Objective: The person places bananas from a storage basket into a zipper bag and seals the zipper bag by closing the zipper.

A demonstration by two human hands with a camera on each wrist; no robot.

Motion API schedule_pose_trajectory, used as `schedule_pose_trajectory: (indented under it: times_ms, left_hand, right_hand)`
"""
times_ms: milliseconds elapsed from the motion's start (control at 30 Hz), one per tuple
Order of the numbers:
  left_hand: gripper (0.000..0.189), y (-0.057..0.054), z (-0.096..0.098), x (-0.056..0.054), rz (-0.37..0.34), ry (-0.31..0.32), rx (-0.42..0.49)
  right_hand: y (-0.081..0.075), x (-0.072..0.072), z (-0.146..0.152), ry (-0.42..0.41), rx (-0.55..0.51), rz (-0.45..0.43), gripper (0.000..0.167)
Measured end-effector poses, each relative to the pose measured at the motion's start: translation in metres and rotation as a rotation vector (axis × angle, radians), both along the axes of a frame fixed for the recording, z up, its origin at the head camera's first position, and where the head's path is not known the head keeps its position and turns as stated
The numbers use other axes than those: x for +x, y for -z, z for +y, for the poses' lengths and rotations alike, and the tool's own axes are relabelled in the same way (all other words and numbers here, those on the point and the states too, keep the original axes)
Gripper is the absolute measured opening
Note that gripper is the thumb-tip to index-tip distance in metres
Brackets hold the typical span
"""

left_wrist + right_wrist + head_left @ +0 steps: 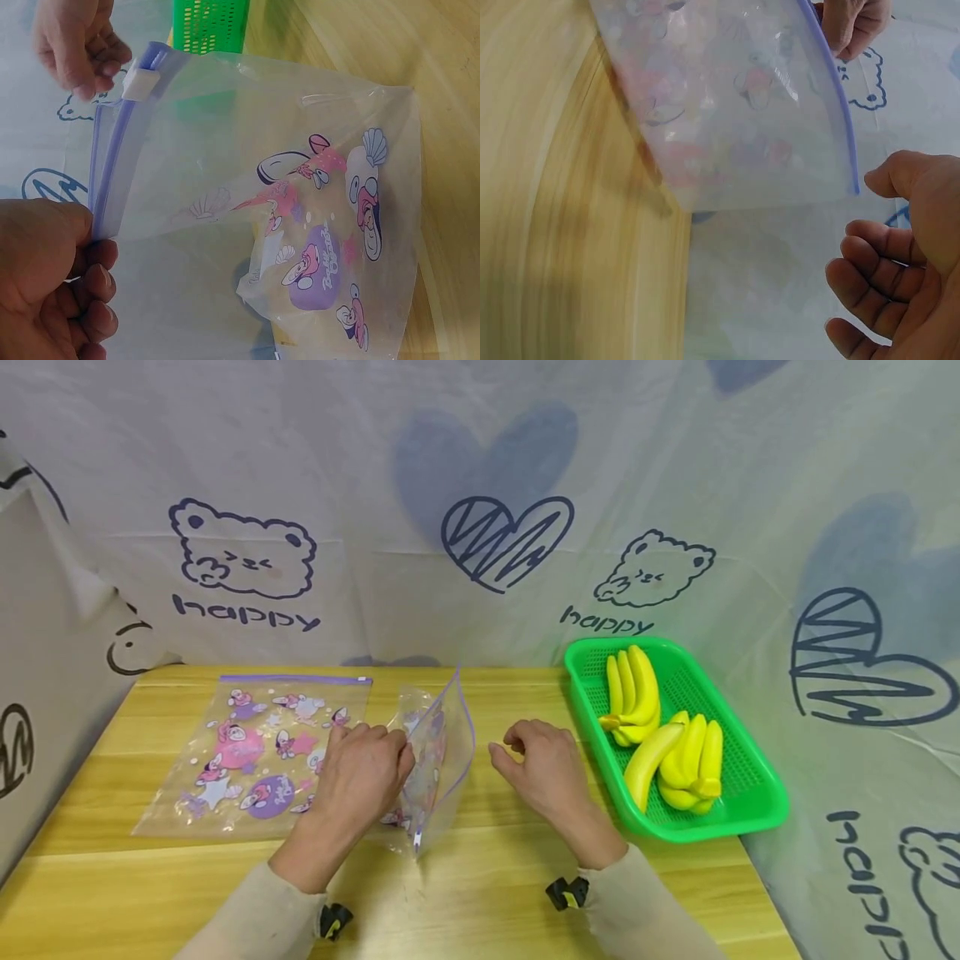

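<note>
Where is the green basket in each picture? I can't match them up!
Head: the green basket is on the right side, with bananas in it.
Left wrist: part of it shows at the top, just left of the middle.
Right wrist: not in this picture.
Shared landmark: the clear bag held by the left hand shows in all three.

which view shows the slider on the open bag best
The left wrist view: there the white slider appears large and close, on the purple zip. The head view shows it only as a small pale spot; the right wrist view doesn't show it.
</note>
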State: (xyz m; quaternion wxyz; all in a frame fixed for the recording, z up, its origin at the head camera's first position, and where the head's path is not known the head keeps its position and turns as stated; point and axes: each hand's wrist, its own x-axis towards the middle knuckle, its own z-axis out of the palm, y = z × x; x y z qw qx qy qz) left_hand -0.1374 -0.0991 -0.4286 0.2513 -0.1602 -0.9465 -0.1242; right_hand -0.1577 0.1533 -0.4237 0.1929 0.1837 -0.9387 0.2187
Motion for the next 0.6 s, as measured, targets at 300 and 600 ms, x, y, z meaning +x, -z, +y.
schedule_pose_trajectory:
  times_ms: [300, 600]
  left_hand:
    - [0.041, -0.002, -0.002, 0.001, -0.076, -0.017, 0.03]
    - [0.042, -0.004, -0.003, 0.0, -0.111, -0.015, 0.054]
  right_hand:
    - [0.009, 0.003, 0.05, 0.12, -0.037, -0.081, 0.016]
    - [0.009, -0.001, 0.107, 0.293, -0.019, -0.25, 0.025]
